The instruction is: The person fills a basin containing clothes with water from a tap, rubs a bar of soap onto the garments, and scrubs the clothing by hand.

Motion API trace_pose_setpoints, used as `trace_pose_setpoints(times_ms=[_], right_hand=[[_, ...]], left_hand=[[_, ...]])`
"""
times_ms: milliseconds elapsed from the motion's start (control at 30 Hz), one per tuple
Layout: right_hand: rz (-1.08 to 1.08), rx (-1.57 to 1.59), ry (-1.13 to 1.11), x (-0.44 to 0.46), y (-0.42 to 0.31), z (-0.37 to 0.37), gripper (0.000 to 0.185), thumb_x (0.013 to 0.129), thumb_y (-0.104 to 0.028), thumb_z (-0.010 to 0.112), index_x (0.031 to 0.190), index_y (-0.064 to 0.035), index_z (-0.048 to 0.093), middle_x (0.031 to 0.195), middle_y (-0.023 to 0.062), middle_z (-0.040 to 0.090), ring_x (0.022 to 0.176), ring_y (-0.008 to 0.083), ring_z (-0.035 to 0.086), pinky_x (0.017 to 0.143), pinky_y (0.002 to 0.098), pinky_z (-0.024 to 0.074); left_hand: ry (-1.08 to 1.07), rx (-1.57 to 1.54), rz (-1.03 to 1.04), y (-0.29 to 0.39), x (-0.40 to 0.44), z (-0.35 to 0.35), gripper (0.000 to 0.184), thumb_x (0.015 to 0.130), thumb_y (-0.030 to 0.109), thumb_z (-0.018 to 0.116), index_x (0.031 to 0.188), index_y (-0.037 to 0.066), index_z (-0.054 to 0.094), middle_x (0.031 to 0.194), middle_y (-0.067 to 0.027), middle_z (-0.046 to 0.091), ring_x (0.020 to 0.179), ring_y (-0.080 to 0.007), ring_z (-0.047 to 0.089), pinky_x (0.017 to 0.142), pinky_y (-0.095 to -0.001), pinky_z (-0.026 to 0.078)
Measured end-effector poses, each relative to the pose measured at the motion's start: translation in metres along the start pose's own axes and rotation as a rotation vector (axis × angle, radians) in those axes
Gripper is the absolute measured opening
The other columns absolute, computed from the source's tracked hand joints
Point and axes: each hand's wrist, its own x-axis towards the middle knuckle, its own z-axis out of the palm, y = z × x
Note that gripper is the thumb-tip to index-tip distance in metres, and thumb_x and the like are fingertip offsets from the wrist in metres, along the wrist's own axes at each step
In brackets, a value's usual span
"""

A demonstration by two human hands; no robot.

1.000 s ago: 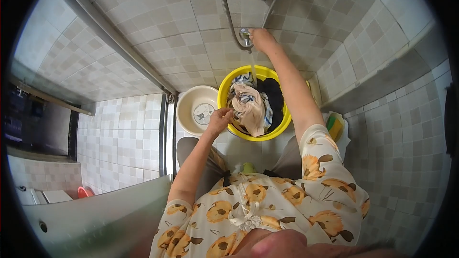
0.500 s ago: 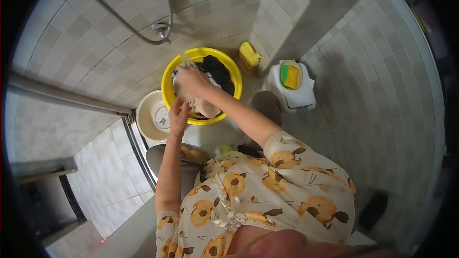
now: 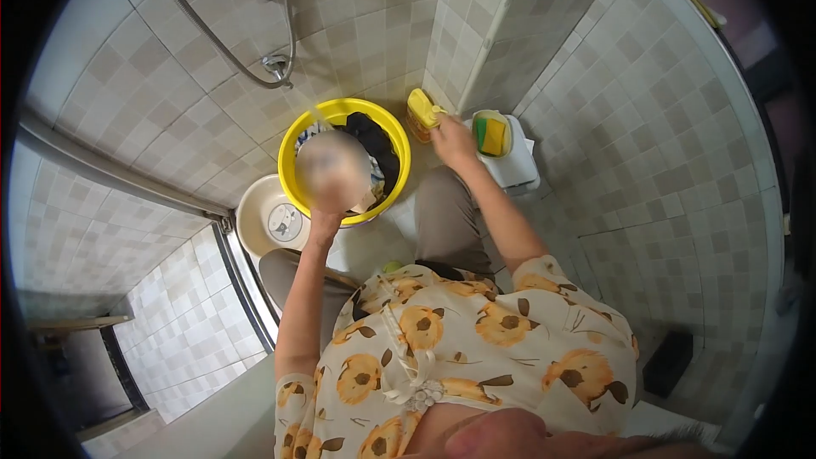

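A yellow basin (image 3: 403, 130) stands on the floor with dark and light clothes (image 3: 371, 138) in it. My left hand (image 3: 328, 198) is over the near left part of the basin, among the clothes. A blurred patch covers its fingers, so its grip and anything in it are hidden. To the right of the basin, my right hand (image 3: 456, 144) reaches to a yellow bag (image 3: 420, 108) standing by the wall corner. Its fingers are closed at the bag's upper right end.
A cream basin (image 3: 249, 214) sits left of the yellow one. On the right, a white bin (image 3: 516, 172) carries a dish with a green and yellow sponge (image 3: 490, 137). A shower hose (image 3: 197, 23) hangs on the tiled wall above a tap (image 3: 276, 68).
My right hand has left the clothes in the yellow basin and moved right to the yellow bag. My left hand has moved slightly right and up, over the clothes. The view has shifted a little.
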Motion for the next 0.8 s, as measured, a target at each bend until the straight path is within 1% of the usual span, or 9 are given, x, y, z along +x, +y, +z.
trace_pose_setpoints(times_ms=[67,133,233,300,400,533,600,733,800], right_hand=[[0.132,-0.122,-0.036,-0.013,0.065,-0.017,0.037,0.083,-0.027,0.059,0.114,-0.0065,0.055,0.105,0.0196,0.059,0.101,0.0374,0.057,0.084,0.0465,0.0467],[0.444,-0.243,-0.068,-0.039,0.095,-0.044,0.04,0.085,-0.03,0.058,0.117,-0.0064,0.052,0.108,0.02,0.058,0.102,0.0379,0.057,0.085,0.0466,0.0466],[0.551,-0.352,0.013,-0.075,0.125,-0.055,0.044,0.086,-0.034,0.058,0.12,-0.0076,0.051,0.11,0.0199,0.056,0.104,0.0383,0.055,0.085,0.0475,0.0469],[0.747,-0.378,0.043,-0.083,0.129,-0.054,0.05,0.086,-0.035,0.057,0.121,0.0002,0.052,0.114,0.023,0.056,0.106,0.0394,0.054,0.091,0.0455,0.0441],[0.505,-0.325,0.11,-0.073,0.142,-0.036,0.05,0.087,-0.036,0.057,0.122,-0.0016,0.052,0.116,0.0228,0.054,0.107,0.04,0.052,0.09,0.0471,0.0441],[0.519,-0.406,0.195,-0.033,0.175,-0.039,0.047,0.087,-0.037,0.055,0.121,-0.004,0.053,0.115,0.0222,0.055,0.11,0.0393,0.051,0.089,0.0469,0.0449],[0.587,-0.38,0.229,-0.021,0.201,-0.039,0.044,0.089,-0.035,0.053,0.119,-0.0039,0.054,0.114,0.0224,0.057,0.107,0.0404,0.052,0.087,0.0472,0.0456],[0.644,-0.278,0.06,0.005,0.296,-0.024,0.046,0.093,-0.038,0.043,0.105,0.0022,0.061,0.099,0.0277,0.061,0.094,0.0437,0.058,0.086,0.0469,0.0452],[0.555,-0.03,-0.101,0.021,0.314,-0.026,0.057,0.095,-0.043,0.032,0.106,0.006,0.059,0.106,0.0308,0.058,0.103,0.0455,0.054,0.088,0.0484,0.0425]], left_hand=[[-0.002,-0.032,0.016,0.002,-0.002,0.005,0.046,0.092,0.027,0.057,0.132,0.005,0.046,0.11,-0.0109,0.06,0.079,-0.0154,0.061,0.063,-0.0257,0.051],[-0.027,-0.063,-0.007,0.004,-0.002,0.006,0.046,0.091,0.027,0.059,0.13,0.006,0.048,0.109,-0.0114,0.059,0.082,-0.0184,0.063,0.062,-0.0263,0.051],[-0.04,-0.058,-0.043,0.02,-0.003,0.021,0.044,0.09,0.026,0.059,0.13,0.009,0.049,0.109,-0.0098,0.059,0.083,-0.0165,0.062,0.063,-0.0265,0.051],[-0.102,-0.039,-0.039,0.032,0.002,0.04,0.044,0.09,0.026,0.059,0.13,0.01,0.049,0.109,-0.0086,0.059,0.081,-0.0155,0.062,0.064,-0.0257,0.05],[-0.208,-0.051,0.004,0.048,0.018,0.083,0.044,0.09,0.025,0.06,0.129,0.007,0.049,0.105,-0.0082,0.059,0.079,-0.014,0.06,0.064,-0.0253,0.049],[-0.344,0.014,0.036,0.061,0.051,0.136,0.048,0.091,0.025,0.059,0.13,0.0,0.046,0.108,-0.0118,0.06,0.087,-0.0131,0.057,0.074,-0.0261,0.049],[-0.371,0.015,-0.14,0.065,0.068,0.163,0.047,0.093,0.028,0.055,0.133,0.006,0.044,0.115,-0.0092,0.057,0.091,-0.0166,0.059,0.074,-0.0286,0.05],[-0.401,0.131,-0.193,-0.02,0.144,0.221,0.05,0.093,0.032,0.055,0.134,0.006,0.043,0.115,-0.0099,0.056,0.089,-0.019,0.059,0.074,-0.03,0.05],[-0.679,0.268,0.08,-0.078,0.175,0.247,0.056,0.093,0.038,0.052,0.137,0.007,0.039,0.114,-0.0108,0.057,0.088,-0.0222,0.059,0.074,-0.0354,0.05]])
